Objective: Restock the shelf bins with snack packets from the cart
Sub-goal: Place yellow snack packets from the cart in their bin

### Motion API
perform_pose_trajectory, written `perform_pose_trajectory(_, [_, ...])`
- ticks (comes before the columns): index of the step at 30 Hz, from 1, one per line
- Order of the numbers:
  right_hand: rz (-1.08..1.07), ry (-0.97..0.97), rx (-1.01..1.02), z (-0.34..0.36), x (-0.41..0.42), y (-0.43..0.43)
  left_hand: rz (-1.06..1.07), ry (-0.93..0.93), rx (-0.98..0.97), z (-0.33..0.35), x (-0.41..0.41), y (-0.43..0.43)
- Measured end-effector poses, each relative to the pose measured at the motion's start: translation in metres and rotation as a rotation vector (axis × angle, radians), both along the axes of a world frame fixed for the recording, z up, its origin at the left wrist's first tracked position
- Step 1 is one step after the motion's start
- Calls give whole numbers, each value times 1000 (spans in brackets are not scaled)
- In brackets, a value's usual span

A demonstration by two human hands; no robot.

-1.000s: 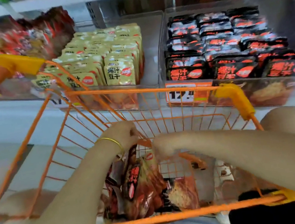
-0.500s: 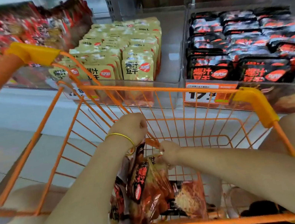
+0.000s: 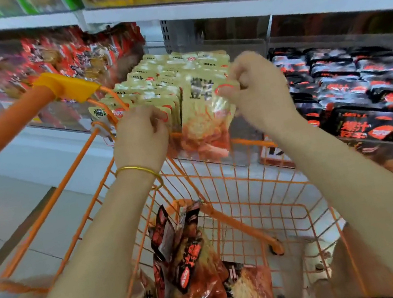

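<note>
The right hand (image 3: 258, 91) pinches the top corner of a pale yellow snack packet (image 3: 205, 121), which hangs at the front edge of the middle shelf bin (image 3: 248, 46), just above the far rim of the orange cart (image 3: 248, 140). The left hand (image 3: 140, 137) curls its fingers against the bin's front row; whether it grips a packet I cannot tell. Red-and-black packets (image 3: 188, 262) lie in the cart's bottom.

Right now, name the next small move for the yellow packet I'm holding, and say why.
Probably lower the yellow packet into the front of the yellow-packet bin. The right grip pinches its top corner, it hangs just before the matching packets standing there, and the left grip is at the front row, seemingly ready to part it.
</note>
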State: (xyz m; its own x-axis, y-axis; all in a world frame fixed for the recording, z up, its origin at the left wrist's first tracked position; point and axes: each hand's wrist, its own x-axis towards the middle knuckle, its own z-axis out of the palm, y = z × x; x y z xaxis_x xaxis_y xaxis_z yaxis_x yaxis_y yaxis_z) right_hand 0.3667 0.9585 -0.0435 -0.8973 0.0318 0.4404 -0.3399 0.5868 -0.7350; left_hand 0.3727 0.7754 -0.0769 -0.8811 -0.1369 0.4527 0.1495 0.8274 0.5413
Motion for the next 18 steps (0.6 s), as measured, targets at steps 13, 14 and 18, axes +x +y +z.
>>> perform_pose_trajectory(13, [-124,25,67,-33,-43,-26,-127,-100,-259,-25,-10,9])
perform_pose_trajectory(14, [-118,-14,181,-42,-41,-27,-127,-100,-265,-25,-10,9])
perform_pose_trajectory(18, [-171,-85,459,-52,-42,-28,-153,-112,-225,-25,-9,8])
